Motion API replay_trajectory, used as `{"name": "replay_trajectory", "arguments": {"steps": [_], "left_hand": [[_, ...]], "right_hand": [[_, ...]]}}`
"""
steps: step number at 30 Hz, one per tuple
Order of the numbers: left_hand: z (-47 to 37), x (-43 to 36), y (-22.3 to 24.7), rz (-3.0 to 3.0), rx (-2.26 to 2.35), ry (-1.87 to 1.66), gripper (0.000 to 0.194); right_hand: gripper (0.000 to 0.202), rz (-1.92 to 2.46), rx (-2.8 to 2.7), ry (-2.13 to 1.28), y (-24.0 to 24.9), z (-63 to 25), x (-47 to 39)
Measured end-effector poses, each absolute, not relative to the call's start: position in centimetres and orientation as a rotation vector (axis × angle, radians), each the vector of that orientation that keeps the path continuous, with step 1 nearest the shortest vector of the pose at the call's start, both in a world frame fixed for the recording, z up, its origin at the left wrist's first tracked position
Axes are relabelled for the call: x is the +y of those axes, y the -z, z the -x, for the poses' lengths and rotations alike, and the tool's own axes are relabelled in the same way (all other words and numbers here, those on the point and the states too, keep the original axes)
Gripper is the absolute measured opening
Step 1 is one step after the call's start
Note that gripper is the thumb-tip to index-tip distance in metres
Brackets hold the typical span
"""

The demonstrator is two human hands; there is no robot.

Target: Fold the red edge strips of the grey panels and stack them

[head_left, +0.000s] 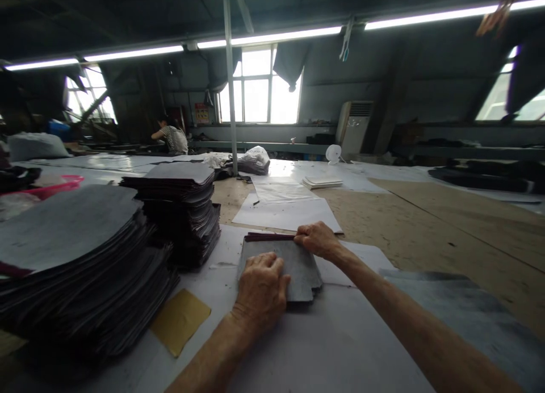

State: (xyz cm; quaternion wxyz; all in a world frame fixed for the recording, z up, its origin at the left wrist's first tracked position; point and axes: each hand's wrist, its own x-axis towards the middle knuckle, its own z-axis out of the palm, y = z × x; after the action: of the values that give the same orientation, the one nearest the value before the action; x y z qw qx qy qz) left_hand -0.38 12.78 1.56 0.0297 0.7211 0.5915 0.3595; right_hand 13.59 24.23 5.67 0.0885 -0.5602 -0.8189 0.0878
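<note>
A small pile of grey fabric pieces (300, 274) lies on white paper in front of me, with a dark maroon strip of fabric (268, 237) along its far edge. My left hand (263, 282) rests palm down on top of the pile, its fingers bent a little and pressing on the grey surface. At the far right corner, my right hand (317, 239) has its fingers closed on the maroon edge. What lies under its fingertips is partly hidden. Left of the pile stand a tall stack of grey and dark fabric pieces (76, 228) and a second stack (179, 211) behind it.
A yellowish square piece (181, 320) lies by the near stack. Farther off are white sheets (289, 211), a white pad (322, 182), a bagged bundle (254, 161) and a pole (230, 86). A grey sheet (468, 319) lies at right. Another person (172, 137) sits far back.
</note>
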Motion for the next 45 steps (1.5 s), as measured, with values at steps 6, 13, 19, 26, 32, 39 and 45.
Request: {"name": "replay_trajectory", "arguments": {"steps": [6,13,19,26,32,39,45], "left_hand": [[-0.1,12.4,-1.3,-2.382,1.939,-0.830,0.025],[0.5,12.5,-0.2,-2.461,1.913,-0.714,0.032],[1.3,13.9,1.8,-2.759,1.996,-0.563,0.045],[1.4,13.5,1.4,-2.805,2.057,-0.580,0.049],[0.7,12.8,0.4,-2.950,1.967,-0.953,0.038],[-3.2,10.1,0.5,-3.124,1.106,-1.281,0.021],[-7.5,8.6,0.9,-2.958,0.720,-0.955,0.030]], "right_hand": [[0.025,1.722,-2.371,-0.168,-5.0,-12.9,24.4],[0.027,1.799,-2.240,-0.213,-4.7,-13.5,22.5],[0.027,1.744,-2.150,-0.083,-3.5,-18.0,17.0],[0.012,1.856,-2.078,0.074,-2.5,-28.6,6.3],[0.011,1.867,-2.097,0.141,-1.3,-32.5,2.5],[0.024,1.781,-2.050,0.152,0.3,-34.0,3.7],[0.031,1.742,-1.997,0.030,-0.5,-35.2,3.6]]}}
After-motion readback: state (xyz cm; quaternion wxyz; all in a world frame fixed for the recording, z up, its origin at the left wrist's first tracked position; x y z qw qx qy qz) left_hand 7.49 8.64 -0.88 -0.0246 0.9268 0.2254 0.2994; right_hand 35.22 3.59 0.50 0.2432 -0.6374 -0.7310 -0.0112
